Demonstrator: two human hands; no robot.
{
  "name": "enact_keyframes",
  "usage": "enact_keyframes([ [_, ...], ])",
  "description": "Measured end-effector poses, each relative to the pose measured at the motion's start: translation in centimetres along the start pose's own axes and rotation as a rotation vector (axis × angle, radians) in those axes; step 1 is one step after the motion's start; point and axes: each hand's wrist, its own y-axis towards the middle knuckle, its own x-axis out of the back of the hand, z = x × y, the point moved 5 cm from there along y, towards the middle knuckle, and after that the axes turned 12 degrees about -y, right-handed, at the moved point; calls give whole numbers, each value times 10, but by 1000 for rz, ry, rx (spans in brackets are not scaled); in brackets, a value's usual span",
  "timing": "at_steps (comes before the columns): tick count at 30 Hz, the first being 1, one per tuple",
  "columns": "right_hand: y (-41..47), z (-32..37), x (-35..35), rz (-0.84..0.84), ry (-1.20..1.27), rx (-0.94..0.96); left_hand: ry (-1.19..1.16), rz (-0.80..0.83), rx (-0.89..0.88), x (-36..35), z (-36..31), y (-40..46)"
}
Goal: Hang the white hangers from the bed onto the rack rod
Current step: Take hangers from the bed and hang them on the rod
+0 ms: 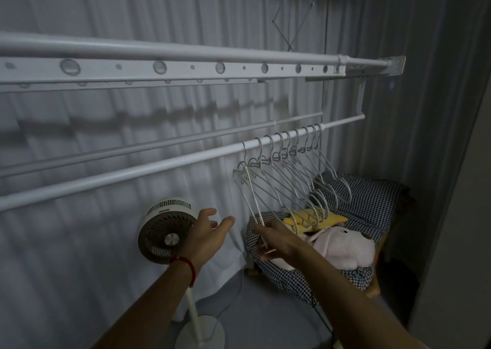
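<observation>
Several white hangers [300,176] hang by their hooks in a row on the lower white rack rod [164,164], toward its right end. The leftmost hanger [248,189] hangs from the rod too, and my right hand [276,240] pinches its lower bar and corner. My left hand [210,229] is raised beside it, to the left, fingers relaxed and holding nothing. It wears a red string at the wrist. No bed is in view.
A thicker upper rail [186,68] with round holes runs above, with a thin rod between. A white standing fan [166,229] is below my left hand. A checkered cushion chair [372,200] with pink and yellow plush toys sits below the hangers. White curtains hang behind.
</observation>
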Motion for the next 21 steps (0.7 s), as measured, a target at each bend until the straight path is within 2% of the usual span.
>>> enact_keyframes([
  [8, -14, -15, -1, 26, 14, -3, -12, 17, 14, -6, 6, -8],
  [13, -34, -48, 2, 65, 7, -64, -20, 48, 14, -23, 7, -19],
  [18, -77, -98, 14, 154, -46, -119, 16, 47, -38, -65, 7, -47],
  [21, -102, -134, 34, 141, -54, -161, 18, 71, -92, -104, 5, -70],
])
